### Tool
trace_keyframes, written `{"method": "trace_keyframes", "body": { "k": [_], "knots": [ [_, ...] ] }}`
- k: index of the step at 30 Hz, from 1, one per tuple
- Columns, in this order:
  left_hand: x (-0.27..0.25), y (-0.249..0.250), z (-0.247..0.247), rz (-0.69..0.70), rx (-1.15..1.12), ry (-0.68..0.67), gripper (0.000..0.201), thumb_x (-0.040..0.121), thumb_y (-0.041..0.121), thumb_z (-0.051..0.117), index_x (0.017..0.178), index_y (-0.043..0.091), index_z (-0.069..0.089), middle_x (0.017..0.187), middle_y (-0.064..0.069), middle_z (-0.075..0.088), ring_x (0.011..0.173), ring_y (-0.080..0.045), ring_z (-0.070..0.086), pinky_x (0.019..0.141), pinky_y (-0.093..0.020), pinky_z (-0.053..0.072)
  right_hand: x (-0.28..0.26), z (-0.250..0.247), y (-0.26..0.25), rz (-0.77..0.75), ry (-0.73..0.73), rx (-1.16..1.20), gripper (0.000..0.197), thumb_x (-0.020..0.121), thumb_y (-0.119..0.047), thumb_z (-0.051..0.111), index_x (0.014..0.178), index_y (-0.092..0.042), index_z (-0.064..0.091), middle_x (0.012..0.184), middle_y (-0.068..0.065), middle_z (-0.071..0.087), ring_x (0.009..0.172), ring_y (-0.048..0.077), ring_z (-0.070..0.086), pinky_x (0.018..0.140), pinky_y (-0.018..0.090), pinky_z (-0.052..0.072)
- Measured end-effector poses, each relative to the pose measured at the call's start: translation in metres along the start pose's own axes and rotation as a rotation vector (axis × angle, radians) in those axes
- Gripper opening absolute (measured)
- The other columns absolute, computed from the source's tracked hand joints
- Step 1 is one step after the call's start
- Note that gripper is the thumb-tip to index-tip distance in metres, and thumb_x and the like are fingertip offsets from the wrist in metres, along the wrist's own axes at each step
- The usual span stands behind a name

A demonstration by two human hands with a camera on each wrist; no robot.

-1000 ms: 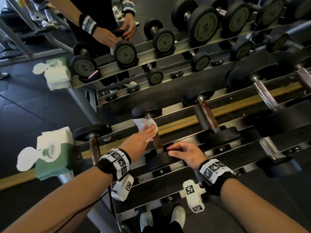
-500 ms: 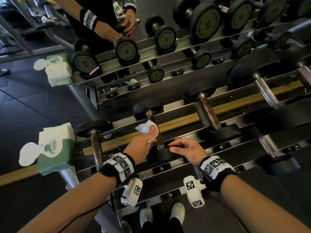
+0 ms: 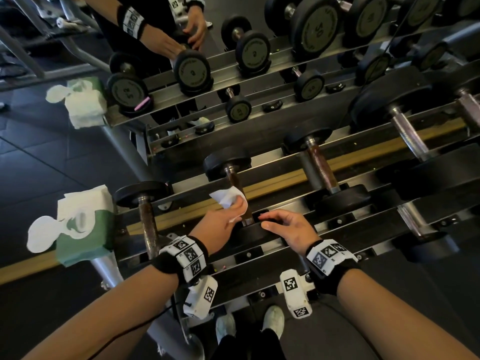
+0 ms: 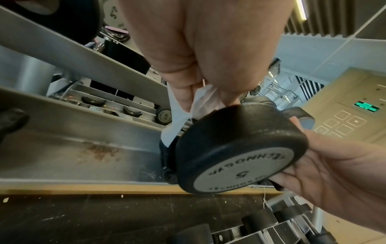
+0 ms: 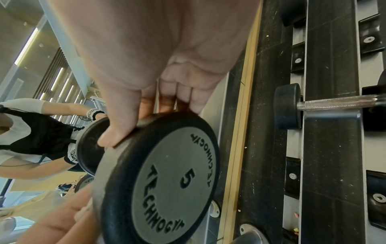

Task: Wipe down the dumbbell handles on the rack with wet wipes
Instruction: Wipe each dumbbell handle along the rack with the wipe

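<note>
A small black dumbbell marked 5 lies across the rack rails, its brown handle (image 3: 235, 181) running away from me. My left hand (image 3: 233, 211) grips a white wet wipe (image 3: 227, 197) wrapped round the lower part of that handle, just above the near head (image 3: 253, 233). In the left wrist view the wipe (image 4: 183, 107) hangs out between my fingers behind the head (image 4: 240, 148). My right hand (image 3: 267, 222) curls over the rim of the near head; thumb and fingers (image 5: 123, 125) hold its edge (image 5: 167, 181).
A green pack of wipes (image 3: 83, 232) sits on the rack's left end. Neighbouring dumbbells lie left (image 3: 146, 219) and right (image 3: 322, 170), with heavier ones (image 3: 405, 131) further right. A mirror behind the rack (image 3: 280, 183) shows my reflection (image 3: 155, 40).
My left hand has slid the wipe down the handle, from near the far head towards the near head. My right hand has stayed on the near head.
</note>
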State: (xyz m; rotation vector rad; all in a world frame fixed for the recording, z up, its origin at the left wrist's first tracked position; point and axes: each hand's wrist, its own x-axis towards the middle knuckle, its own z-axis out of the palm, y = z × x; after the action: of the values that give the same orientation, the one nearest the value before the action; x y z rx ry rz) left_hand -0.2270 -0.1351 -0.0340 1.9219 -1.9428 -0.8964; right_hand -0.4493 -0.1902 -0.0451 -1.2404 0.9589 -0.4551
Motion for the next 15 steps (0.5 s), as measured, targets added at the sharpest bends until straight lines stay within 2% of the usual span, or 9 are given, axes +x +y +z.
{"method": "trace_keyframes", "body": {
  "k": [2,5,8,10,12,15],
  "knots": [
    [-0.001,-0.005,-0.002,0.013,0.133,-0.098,0.060,0.100,0.014,0.052,0.153,0.028,0.028,0.152,-0.005,0.042,0.128,-0.021,0.053,0.111,-0.029,0.038,0.001,0.000,0.001,0.003,0.001,-0.016,0.022,0.086,-0.021,0.073,0.100,-0.037,0.075,0.105,-0.007,0.075,0.100,0.010,0.070,0.087,0.027,0.054],
    [0.003,-0.003,-0.015,-0.001,0.069,-0.105,0.065,0.101,0.016,0.051,0.157,0.031,0.021,0.159,-0.005,0.034,0.136,-0.023,0.047,0.113,-0.021,0.025,0.003,0.000,0.002,0.013,0.013,-0.027,0.021,0.085,-0.020,0.074,0.100,-0.035,0.076,0.104,-0.005,0.075,0.101,0.012,0.070,0.092,0.034,0.053],
    [0.014,0.003,-0.023,-0.102,0.013,-0.032,0.065,0.104,0.013,0.044,0.158,0.030,0.013,0.153,-0.011,0.042,0.128,-0.025,0.055,0.114,-0.033,0.036,0.003,0.000,0.002,0.024,0.009,-0.022,0.021,0.085,-0.020,0.074,0.100,-0.035,0.076,0.105,-0.004,0.075,0.102,0.013,0.070,0.094,0.035,0.053],
    [0.018,0.005,-0.025,-0.095,0.045,-0.011,0.064,0.104,0.012,0.041,0.158,0.029,0.013,0.148,-0.014,0.048,0.122,-0.027,0.060,0.110,-0.037,0.042,0.002,0.001,0.002,0.025,0.014,-0.001,0.021,0.085,-0.019,0.074,0.099,-0.034,0.076,0.105,-0.003,0.075,0.102,0.014,0.070,0.094,0.036,0.053],
    [0.014,0.003,-0.022,-0.067,0.071,-0.020,0.057,0.105,0.018,0.040,0.157,0.030,0.018,0.146,-0.015,0.050,0.121,-0.028,0.061,0.108,-0.036,0.044,0.002,0.002,0.002,0.020,0.022,0.007,0.021,0.085,-0.016,0.074,0.098,-0.032,0.076,0.105,-0.002,0.075,0.102,0.014,0.070,0.094,0.036,0.053],
    [-0.003,-0.003,-0.006,-0.026,0.099,-0.132,0.053,0.105,0.025,0.040,0.153,0.039,0.022,0.150,-0.007,0.045,0.126,-0.023,0.057,0.109,-0.031,0.042,0.000,0.002,0.001,0.019,0.027,0.011,0.021,0.086,-0.016,0.073,0.098,-0.032,0.076,0.104,-0.002,0.075,0.100,0.013,0.070,0.090,0.032,0.054]
  ]
}}
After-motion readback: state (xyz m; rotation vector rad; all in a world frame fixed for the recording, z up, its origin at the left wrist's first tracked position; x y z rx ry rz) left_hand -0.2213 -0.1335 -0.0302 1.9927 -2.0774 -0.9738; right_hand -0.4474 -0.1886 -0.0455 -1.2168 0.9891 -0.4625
